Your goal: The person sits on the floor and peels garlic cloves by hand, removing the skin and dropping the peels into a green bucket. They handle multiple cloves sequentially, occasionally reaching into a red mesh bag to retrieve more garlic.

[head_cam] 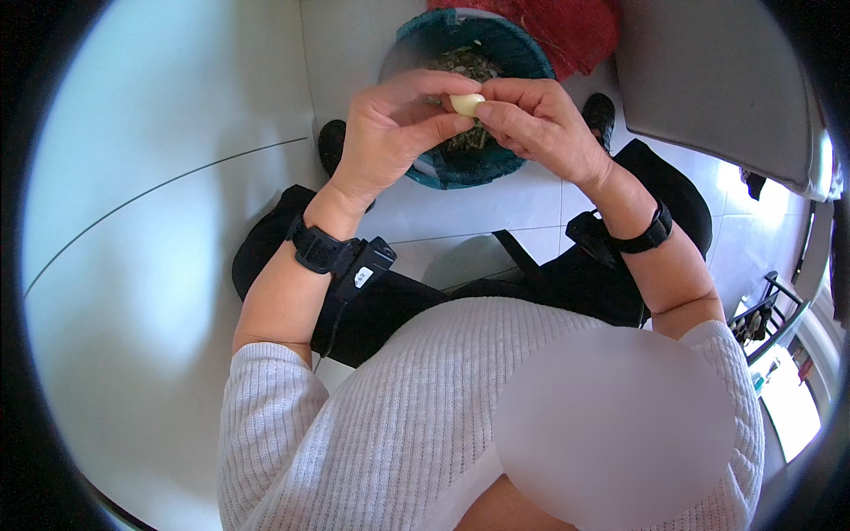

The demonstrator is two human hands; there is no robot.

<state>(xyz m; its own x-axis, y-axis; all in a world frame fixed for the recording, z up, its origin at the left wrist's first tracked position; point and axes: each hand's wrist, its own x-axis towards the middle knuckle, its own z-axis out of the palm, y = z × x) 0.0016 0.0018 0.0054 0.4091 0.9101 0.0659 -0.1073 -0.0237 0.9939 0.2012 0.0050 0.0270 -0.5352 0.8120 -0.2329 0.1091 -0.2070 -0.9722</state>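
A smooth, pale yellow clove, apparently peeled garlic (467,104), is held between my two hands above a bin. My right hand (541,126) pinches its right end between thumb and forefinger. From the other side, the thumb and fingers of my left hand (395,123) close around it, and the fingertips of both hands nearly meet. Directly beneath is a round bin with a dark green plastic liner (518,50). Dry, greenish-brown plant scraps (468,63) lie inside it, partly hidden by my hands.
Red netting or cloth (571,30) lies beyond the bin. A grey upholstered piece of furniture (710,79) stands at right, and a smooth pale panel (166,232) fills the left side. My knees and dark shoes (599,116) flank the bin on the tiled floor (478,206).
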